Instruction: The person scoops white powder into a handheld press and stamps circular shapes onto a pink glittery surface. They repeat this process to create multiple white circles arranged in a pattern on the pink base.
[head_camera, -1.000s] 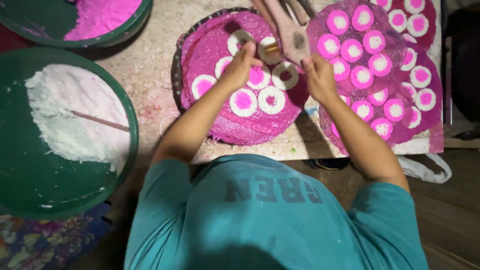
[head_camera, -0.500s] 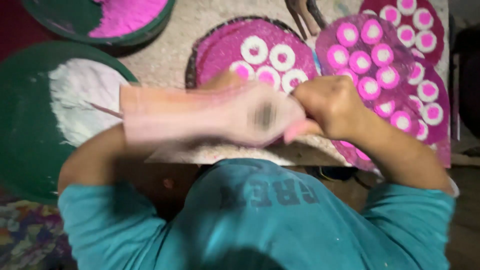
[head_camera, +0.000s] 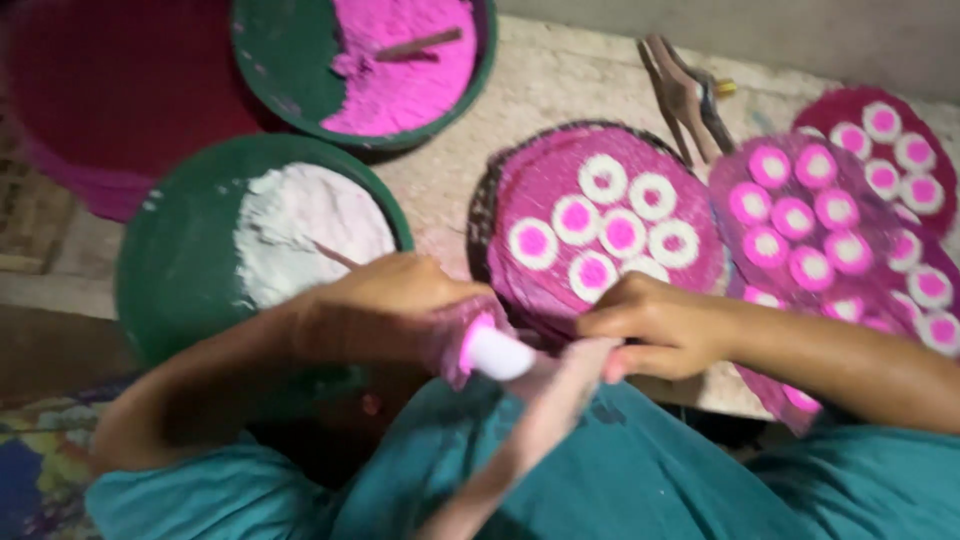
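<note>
Hands (head_camera: 520, 335) grip white cylinder (head_camera: 497, 353) w/ stick (head_camera: 545, 420), near pink tray (head_camera: 700, 205).

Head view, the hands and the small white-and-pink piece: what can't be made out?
- Small white-and-pink cylinder: motion blur, shape unclear.
- Left hand: grip blurred; fingertips hidden.
- Right hand: holds a blurred pale stick, bottom edge cuts it.
- Pink round tray: near rim hidden by hands.

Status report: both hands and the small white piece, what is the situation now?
Left hand shut on white piece with pink rim. Right hand grips pale stick beside it. Both above lap, near edge of pink tray of rings. Nothing between hands.
</note>
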